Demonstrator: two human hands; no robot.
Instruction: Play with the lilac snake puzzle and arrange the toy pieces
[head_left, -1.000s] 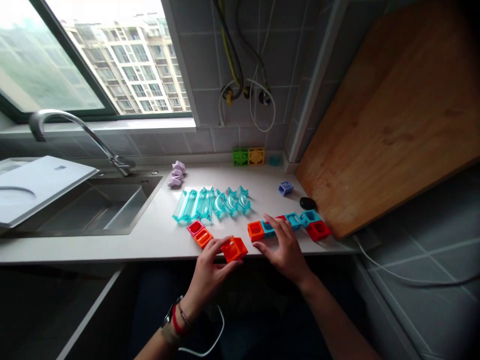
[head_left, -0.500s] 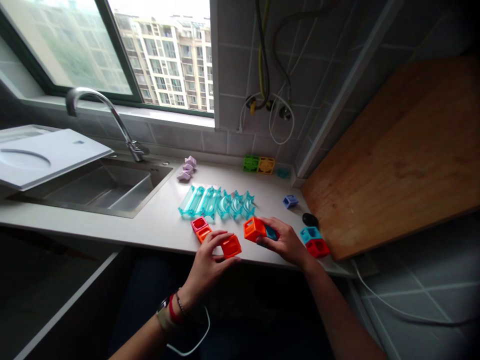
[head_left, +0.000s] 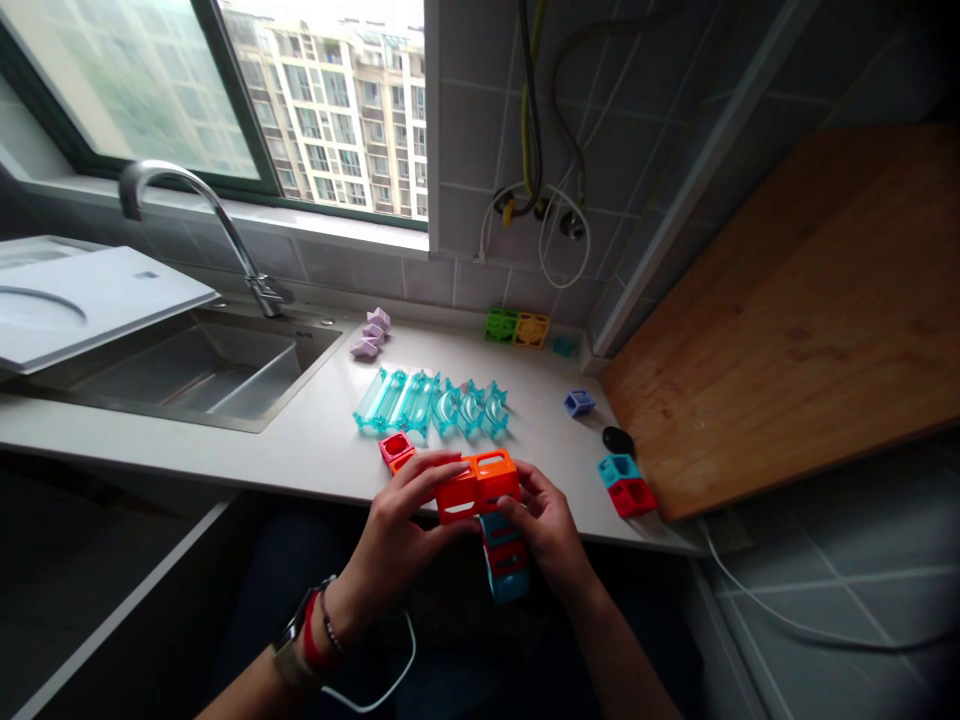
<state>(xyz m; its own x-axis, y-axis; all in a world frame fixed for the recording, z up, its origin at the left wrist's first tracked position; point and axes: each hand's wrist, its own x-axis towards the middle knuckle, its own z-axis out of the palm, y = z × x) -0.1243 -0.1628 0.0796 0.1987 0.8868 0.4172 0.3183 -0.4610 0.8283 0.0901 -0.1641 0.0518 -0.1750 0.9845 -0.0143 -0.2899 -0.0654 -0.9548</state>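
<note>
My left hand (head_left: 401,515) is closed around an orange hollow cube block (head_left: 455,497), thumb below and fingers above. Against its right side sits a second orange cube block (head_left: 496,478), which my right hand (head_left: 551,520) grips. Below that one hangs a stack of blue and red cube blocks (head_left: 504,555), seemingly joined to it. The two orange cubes touch; whether they are locked together I cannot tell. Behind my left hand, a red cube block (head_left: 396,450) lies on the counter beside an orange one, partly covered by my fingers.
Teal clear track pieces (head_left: 431,405) lie in a row mid-counter, with lilac pieces (head_left: 371,335) behind. Green and yellow blocks (head_left: 516,328) stand at the wall. A violet block (head_left: 579,403), black oval object (head_left: 618,440) and blue-red pair (head_left: 627,485) are rightward. The sink (head_left: 277,400) is left.
My hands have come together, bringing the two orange cubes side by side. The blocks in my right hand have turned, so the blue and red stack now points down.
</note>
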